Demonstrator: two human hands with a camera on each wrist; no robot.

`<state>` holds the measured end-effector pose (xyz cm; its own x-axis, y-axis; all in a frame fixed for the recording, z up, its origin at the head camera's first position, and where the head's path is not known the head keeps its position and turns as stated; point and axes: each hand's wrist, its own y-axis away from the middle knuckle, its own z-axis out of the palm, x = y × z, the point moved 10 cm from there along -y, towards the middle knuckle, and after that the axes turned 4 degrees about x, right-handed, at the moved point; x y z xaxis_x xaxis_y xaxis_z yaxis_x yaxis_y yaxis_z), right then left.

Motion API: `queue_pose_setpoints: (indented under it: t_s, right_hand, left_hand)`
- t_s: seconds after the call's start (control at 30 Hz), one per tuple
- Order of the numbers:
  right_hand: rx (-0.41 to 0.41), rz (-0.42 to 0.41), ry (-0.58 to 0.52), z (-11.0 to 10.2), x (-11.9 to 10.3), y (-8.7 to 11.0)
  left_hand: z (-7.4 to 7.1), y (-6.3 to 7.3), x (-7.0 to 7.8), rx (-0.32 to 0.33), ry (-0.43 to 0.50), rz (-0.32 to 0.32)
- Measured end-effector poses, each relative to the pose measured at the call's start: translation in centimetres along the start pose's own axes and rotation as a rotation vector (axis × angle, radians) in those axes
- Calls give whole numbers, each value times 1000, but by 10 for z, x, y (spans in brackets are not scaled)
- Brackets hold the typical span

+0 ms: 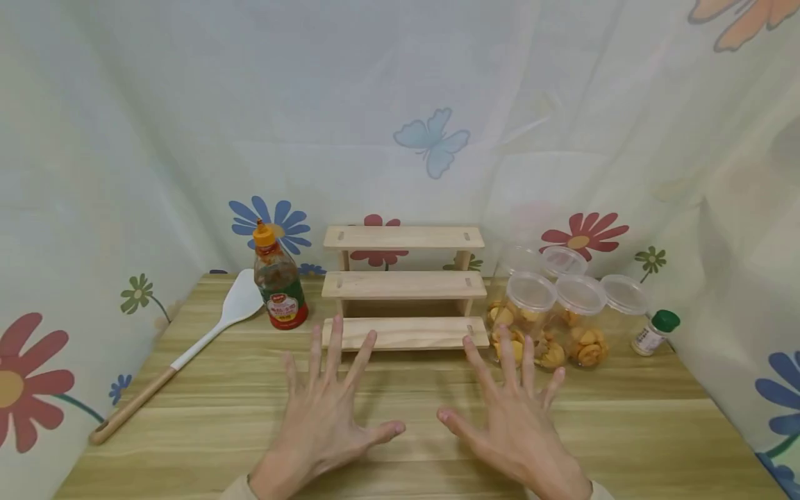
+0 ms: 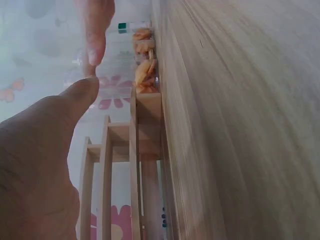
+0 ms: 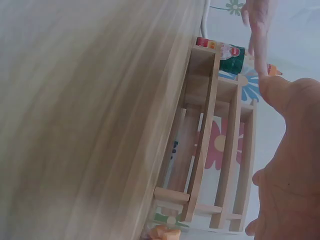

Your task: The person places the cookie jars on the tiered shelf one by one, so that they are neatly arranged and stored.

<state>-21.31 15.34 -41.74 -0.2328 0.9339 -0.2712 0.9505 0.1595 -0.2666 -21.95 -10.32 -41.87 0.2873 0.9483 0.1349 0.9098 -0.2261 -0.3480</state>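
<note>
Both hands are held over the near part of the table with fingers spread and nothing in them. My left hand [image 1: 325,417] is in front of the left end of a three-tier wooden rack [image 1: 405,283]. The right hand [image 1: 515,420] is before the rack's right end, its fingertips overlapping the nearest jars in the head view. Both thumbs point inward, with a gap between them. In the left wrist view the rack [image 2: 105,175] stands beyond the left hand [image 2: 40,165]. The right wrist view shows the rack [image 3: 201,145] beside the right hand [image 3: 292,175]. Its tiers bear nothing.
Left of the rack stands a sauce bottle [image 1: 284,295] with an orange cap. A white spatula [image 1: 240,300] with a wooden handle lies along the table's left side. Several clear lidded jars [image 1: 581,298] of cookies cluster on the right, beside a green-capped seasoning shaker [image 1: 651,337]. Patterned cloth hangs behind.
</note>
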Motion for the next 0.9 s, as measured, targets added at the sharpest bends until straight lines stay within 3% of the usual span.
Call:
queue_pose_setpoints:
  t_s: [0.13,0.3,0.43,0.57,0.67,0.77,0.83,0.9]
  right_hand:
    - [29,-48,-9,-3,-5,0]
    - [154,-126,-86,-21,-14,-5]
    - [235,-186,-294,-42,-18,-7]
    - [355,-281,-466,-70,-13,-8]
    - [534,-400,-525,-100,-6,-5]
    - [702,-484,-597,-129,9,-2]
    - [763,-465,-663,-146,27,-2]
    - [796,-372,-755,-159,54,-4]
  left_hand:
    - [-4,-5,-3,31,23,-9]
    - [-11,-16,-12,80,140,-66]
    - [-18,-22,-28,152,261,-117]
    - [-16,-28,-54,221,374,-169]
    - [-6,-31,-77,212,445,-244]
    - [8,-33,-97,159,540,-325]
    - [15,-35,-106,125,611,-363]
    - [21,-38,-112,103,671,-396]
